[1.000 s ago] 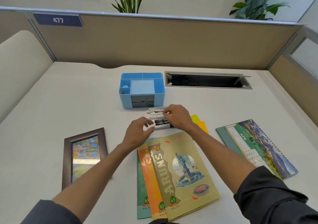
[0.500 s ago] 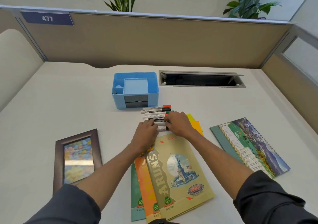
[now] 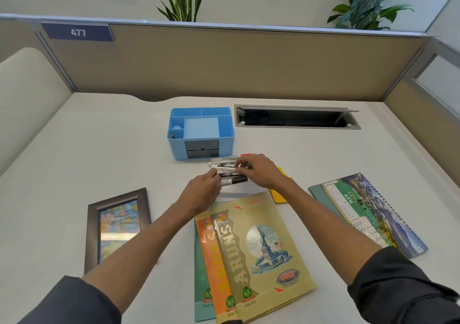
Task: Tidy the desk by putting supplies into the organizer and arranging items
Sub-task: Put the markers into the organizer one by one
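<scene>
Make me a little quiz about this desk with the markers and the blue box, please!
1. True or false: the markers already stand inside the blue organizer.
2. Which lies on top of the notebook pile? A) the green one B) the orange one C) the tan one
3. Fill in: the picture frame lies beside the person's ___ arm.

Key:
1. False. They lie on the desk in front of it, with the left hand and right hand gathering them.
2. C
3. left

Dark charcoal sleeves, pushed up past both elbows, leave the left forearm [image 3: 139, 246] and right forearm [image 3: 326, 224] bare.
</scene>
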